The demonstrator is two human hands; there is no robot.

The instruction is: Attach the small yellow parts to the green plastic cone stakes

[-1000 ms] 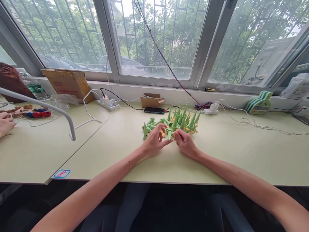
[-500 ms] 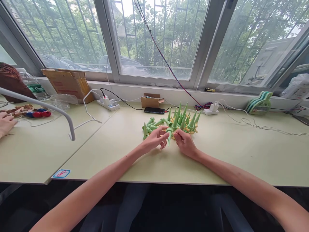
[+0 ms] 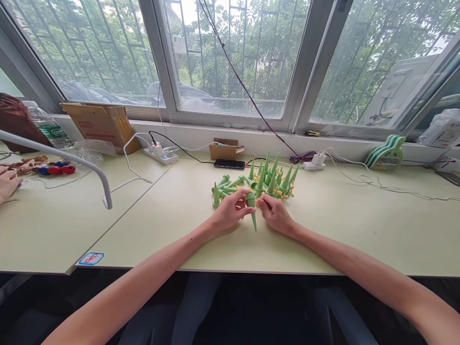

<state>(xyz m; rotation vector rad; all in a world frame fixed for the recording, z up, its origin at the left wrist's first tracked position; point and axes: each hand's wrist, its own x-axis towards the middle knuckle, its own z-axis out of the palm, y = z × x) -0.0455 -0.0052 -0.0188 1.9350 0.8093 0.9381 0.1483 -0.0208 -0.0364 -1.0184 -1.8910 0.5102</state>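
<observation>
My left hand [image 3: 232,209] grips a green plant watering spike [image 3: 251,203], its wide cap up and its tip pointing down at the desk. Close on the right, my right hand [image 3: 276,213] has its fingers pinched at the side of that spike. A bit of yellow shows at those fingertips, perhaps a small valve, mostly hidden. Behind my hands, several upright green spikes [image 3: 272,181] with small yellow valves [image 3: 292,188] stand in a cluster. More green spikes [image 3: 237,181] lie flat to the left, with one standing beside my left hand.
A black phone [image 3: 230,164] and small cardboard box [image 3: 226,150] sit behind the spikes. Power strips [image 3: 161,154] and cables run along the window. At left are a white bent tube [image 3: 89,167], red and blue round pieces [image 3: 57,168] and another person's hand [image 3: 7,184].
My left hand has turned the spike so more of its length shows, with the tip lower and slightly right. My right hand has barely moved.
</observation>
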